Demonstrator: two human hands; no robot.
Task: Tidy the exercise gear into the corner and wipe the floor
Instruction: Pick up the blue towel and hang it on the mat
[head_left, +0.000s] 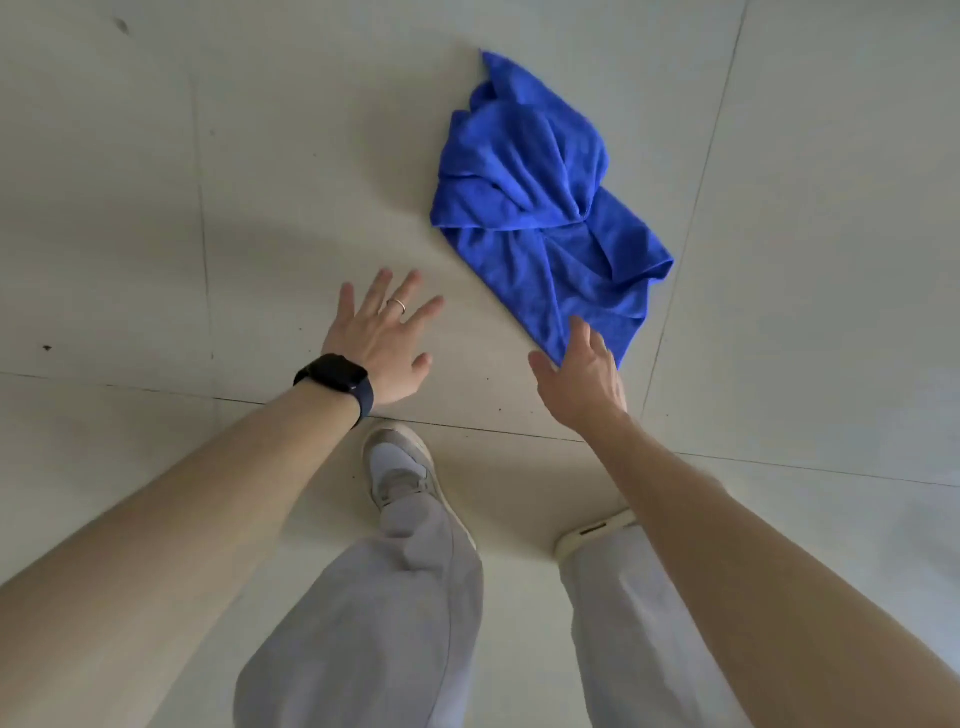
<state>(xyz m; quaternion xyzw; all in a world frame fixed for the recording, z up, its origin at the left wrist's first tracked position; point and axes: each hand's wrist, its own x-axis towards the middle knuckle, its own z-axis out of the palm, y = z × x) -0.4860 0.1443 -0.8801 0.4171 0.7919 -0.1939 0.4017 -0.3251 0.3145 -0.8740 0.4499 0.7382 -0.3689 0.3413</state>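
Observation:
A crumpled blue cloth (540, 208) lies on the pale tiled floor (260, 182), ahead and to the right. My right hand (584, 371) reaches down to the cloth's near corner, its fingers stretched out and overlapping that corner; no grip on it shows. To the left of the cloth, my left hand (382, 338) hovers with fingers spread wide and holds nothing. It wears a ring, and a dark watch sits on the wrist.
My two feet in pale shoes (400, 467) stand on the tiles just below the hands, with grey trousers above them. Dark grout lines and a few small specks mark the floor. No exercise gear is in view.

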